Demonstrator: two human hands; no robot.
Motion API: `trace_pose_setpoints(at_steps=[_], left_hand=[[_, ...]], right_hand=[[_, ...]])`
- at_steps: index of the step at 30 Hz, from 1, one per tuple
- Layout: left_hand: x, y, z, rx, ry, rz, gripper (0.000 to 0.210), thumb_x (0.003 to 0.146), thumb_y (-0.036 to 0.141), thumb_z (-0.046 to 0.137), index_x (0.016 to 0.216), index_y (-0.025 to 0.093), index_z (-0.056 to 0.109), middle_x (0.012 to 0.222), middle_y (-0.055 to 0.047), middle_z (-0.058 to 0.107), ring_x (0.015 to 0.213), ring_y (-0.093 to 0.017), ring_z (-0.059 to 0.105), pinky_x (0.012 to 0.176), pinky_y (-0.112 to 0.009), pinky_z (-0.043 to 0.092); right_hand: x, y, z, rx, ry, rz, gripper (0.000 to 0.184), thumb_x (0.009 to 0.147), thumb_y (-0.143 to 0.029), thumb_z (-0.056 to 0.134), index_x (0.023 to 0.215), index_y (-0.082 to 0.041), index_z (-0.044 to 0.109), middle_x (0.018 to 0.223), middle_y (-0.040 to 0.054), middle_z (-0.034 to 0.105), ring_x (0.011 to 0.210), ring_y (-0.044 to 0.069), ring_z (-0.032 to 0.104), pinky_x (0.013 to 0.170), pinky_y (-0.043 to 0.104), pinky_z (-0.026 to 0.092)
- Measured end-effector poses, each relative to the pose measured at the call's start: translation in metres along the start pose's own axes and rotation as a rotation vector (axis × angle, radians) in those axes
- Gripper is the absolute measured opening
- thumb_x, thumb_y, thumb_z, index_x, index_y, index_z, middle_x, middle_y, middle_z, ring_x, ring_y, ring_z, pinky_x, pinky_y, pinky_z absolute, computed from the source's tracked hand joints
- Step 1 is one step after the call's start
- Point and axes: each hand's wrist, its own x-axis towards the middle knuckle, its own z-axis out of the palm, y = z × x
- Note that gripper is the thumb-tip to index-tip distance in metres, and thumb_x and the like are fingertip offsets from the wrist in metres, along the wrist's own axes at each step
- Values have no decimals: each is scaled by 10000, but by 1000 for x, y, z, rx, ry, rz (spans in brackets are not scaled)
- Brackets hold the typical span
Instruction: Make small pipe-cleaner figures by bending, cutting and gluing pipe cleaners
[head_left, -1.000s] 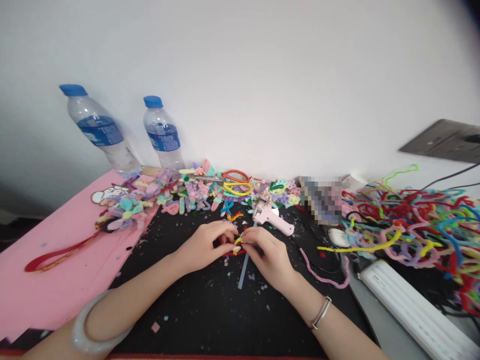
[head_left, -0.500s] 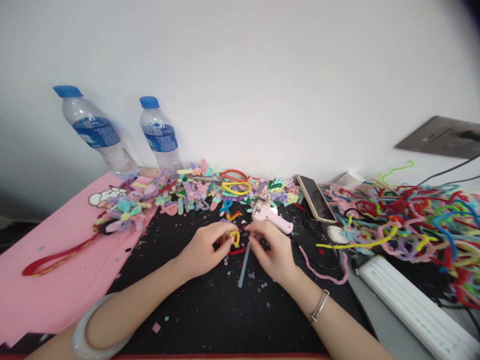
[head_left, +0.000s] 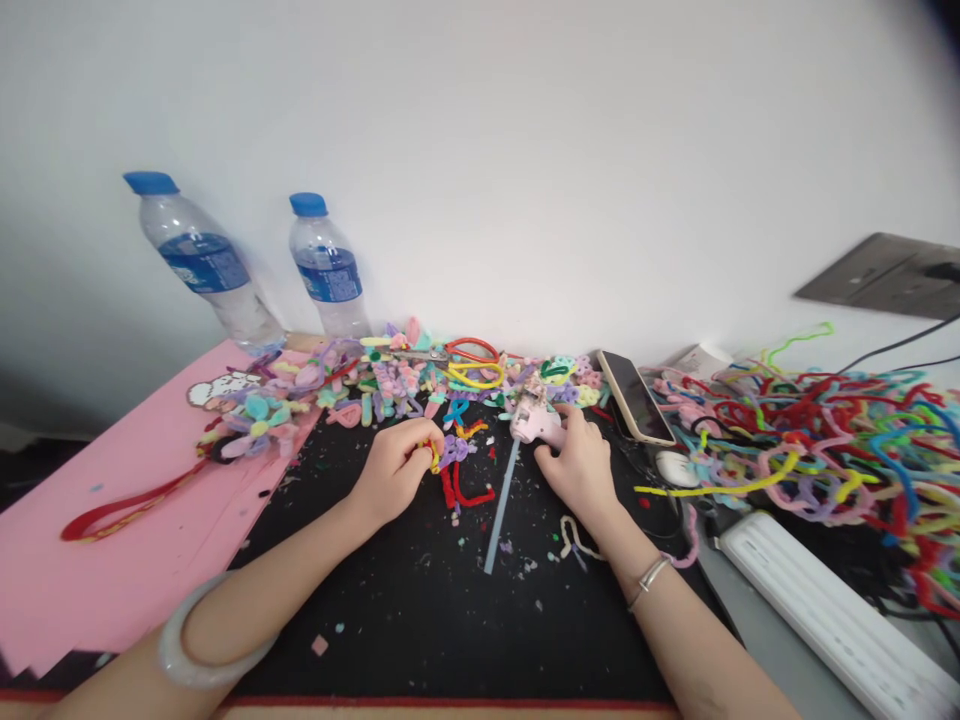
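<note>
In the head view my left hand point(head_left: 394, 470) is closed, its thumb and fingers pinching a small yellow pipe-cleaner piece point(head_left: 433, 456) that is mostly covered by the fingertips. Just right of those fingertips lies a purple pipe-cleaner flower point(head_left: 454, 451), above bent red pipe cleaners point(head_left: 459, 490). My right hand point(head_left: 581, 470) is wrapped round the handle of a pink hot glue gun point(head_left: 531, 420). A translucent glue stick point(head_left: 501, 515) extends from the gun's back end towards me.
Scissors point(head_left: 474, 374) rest on a heap of pipe-cleaner shapes along the wall. Two water bottles point(head_left: 326, 270) stand at left, near a pink board point(head_left: 150, 440). At right are a phone point(head_left: 636, 398), a tangle of pipe cleaners point(head_left: 810, 430) and a white power strip point(head_left: 825, 620).
My right hand has moved from the glue stick to the glue gun's handle. My left hand has shifted left with the yellow piece, and the purple flower has come into view.
</note>
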Motion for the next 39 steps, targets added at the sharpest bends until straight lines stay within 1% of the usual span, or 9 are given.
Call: trace_pose_setpoints(at_steps=[3, 9, 13, 17, 21, 26, 28, 35, 39], left_hand=[[1, -1, 0, 5, 0, -10, 178, 713, 91, 344, 638, 179, 480, 624, 10, 484, 581, -135, 454, 577, -250, 352], [3, -1, 0, 15, 15, -10, 180, 717, 89, 351, 646, 171, 494, 632, 10, 497, 592, -128, 463, 585, -245, 357], [4, -3, -1, 21, 13, -23, 184, 714, 105, 358, 634, 171, 510, 622, 9, 515, 586, -129, 475, 578, -246, 366], [6, -6, -4, 2, -65, -24, 232, 699, 104, 359, 646, 162, 578, 635, -7, 586, 587, -136, 514, 590, -252, 394], [8, -9, -5, 22, -121, -8, 295, 680, 104, 365, 640, 160, 653, 623, -12, 610, 568, -134, 527, 568, -246, 390], [8, -10, -3, 15, -184, 8, 335, 659, 84, 365, 636, 162, 690, 599, -11, 608, 540, -123, 521, 549, -233, 381], [9, -10, -3, 8, -193, 13, 335, 647, 74, 368, 628, 160, 691, 609, -14, 619, 551, -123, 531, 562, -232, 388], [9, -7, -3, 4, -213, 10, 330, 635, 68, 376, 611, 162, 692, 611, -15, 632, 544, -123, 545, 550, -227, 394], [9, -7, -3, 0, -217, 12, 326, 633, 67, 377, 609, 153, 691, 605, -17, 627, 545, -121, 547, 555, -223, 397]], right_hand=[[3, 6, -1, 149, 47, 26, 438, 701, -257, 530, 1122, -150, 472, 879, 87, 602, 793, 246, 546, 689, 345, 413], [5, 10, -4, 485, 155, 125, 380, 758, -329, 534, 1098, -162, 510, 906, 71, 624, 747, 208, 569, 661, 310, 437], [5, 15, -2, 655, 169, 124, 276, 777, -335, 519, 980, -156, 577, 739, 28, 612, 632, 168, 531, 584, 277, 436], [9, 23, -3, 832, 9, 106, 255, 749, -370, 573, 880, -152, 595, 569, -4, 554, 520, 142, 499, 462, 243, 411], [8, 23, -13, 908, -329, 17, 230, 734, -350, 616, 856, -156, 598, 526, -30, 538, 436, 102, 458, 401, 210, 381], [1, 5, -27, 847, -602, -215, 250, 739, -257, 617, 974, -176, 643, 844, 25, 678, 739, 175, 623, 659, 278, 510], [-2, -1, -30, 821, -653, -262, 231, 754, -242, 602, 971, -182, 652, 880, 23, 684, 784, 185, 627, 692, 292, 514], [-4, -2, -29, 714, -660, -338, 99, 753, -200, 591, 815, -169, 663, 744, -10, 663, 636, 148, 595, 576, 237, 492], [-4, -4, -31, 717, -703, -360, 131, 781, -199, 563, 879, -170, 644, 823, 1, 660, 721, 155, 596, 649, 242, 483]])
